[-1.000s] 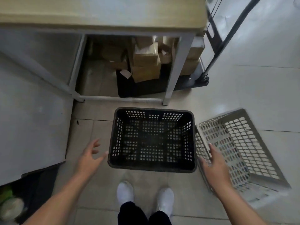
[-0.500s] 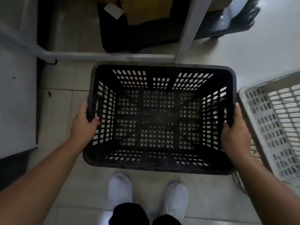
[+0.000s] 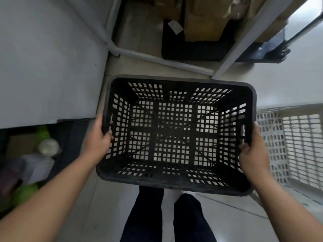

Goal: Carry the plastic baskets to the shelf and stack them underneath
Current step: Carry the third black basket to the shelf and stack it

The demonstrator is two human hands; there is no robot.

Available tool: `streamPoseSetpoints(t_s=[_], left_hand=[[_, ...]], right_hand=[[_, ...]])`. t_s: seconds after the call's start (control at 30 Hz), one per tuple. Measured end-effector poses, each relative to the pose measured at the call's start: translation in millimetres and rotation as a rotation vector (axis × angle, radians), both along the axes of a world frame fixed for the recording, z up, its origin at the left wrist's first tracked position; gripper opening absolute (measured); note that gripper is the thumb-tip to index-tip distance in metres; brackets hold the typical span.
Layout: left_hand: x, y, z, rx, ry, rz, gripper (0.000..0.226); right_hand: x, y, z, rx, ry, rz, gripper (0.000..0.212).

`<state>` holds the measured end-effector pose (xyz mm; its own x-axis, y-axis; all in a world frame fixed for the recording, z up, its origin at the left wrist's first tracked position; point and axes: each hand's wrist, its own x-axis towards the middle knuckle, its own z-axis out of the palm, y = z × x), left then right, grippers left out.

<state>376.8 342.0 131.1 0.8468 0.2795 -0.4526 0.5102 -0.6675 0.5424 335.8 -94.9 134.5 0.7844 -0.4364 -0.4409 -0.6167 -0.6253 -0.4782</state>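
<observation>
A black perforated plastic basket point(image 3: 176, 133) fills the middle of the view, held up off the floor and empty. My left hand point(image 3: 97, 138) grips its left rim, fingers curled over the edge. My right hand point(image 3: 251, 151) grips the right rim the same way. A white perforated basket point(image 3: 293, 144) lies on the tiled floor at the right, close beside the black one. Ahead, the shelf's grey metal leg point(image 3: 243, 41) and low crossbar point(image 3: 162, 61) frame the space underneath.
Cardboard boxes point(image 3: 204, 18) and a dark mat point(image 3: 190, 51) sit under the shelf. A grey panel point(image 3: 47, 56) stands at the left, with bags and green items point(image 3: 31, 165) below it. A black trolley base point(image 3: 269, 51) is at the far right. My legs show below the basket.
A second ago both hands were open beside the black basket on the floor. They closed on its side rims and lifted it; the view has shifted and my shoes are hidden.
</observation>
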Motion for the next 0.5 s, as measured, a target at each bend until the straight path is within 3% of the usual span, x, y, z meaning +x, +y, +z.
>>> streamPoseSetpoints(t_s=[0.2,0.5], left_hand=[[-98.1,60.4,136.0,0.073,-0.044,0.277,0.069],[-321.9,133.8,307.8,0.103,-0.221,0.781,0.071]], right_hand=[[6.3,58.2,143.9,0.050,-0.037,0.261,0.078],[-30.1,213.1,346.8,0.102,-0.155,0.762,0.080]])
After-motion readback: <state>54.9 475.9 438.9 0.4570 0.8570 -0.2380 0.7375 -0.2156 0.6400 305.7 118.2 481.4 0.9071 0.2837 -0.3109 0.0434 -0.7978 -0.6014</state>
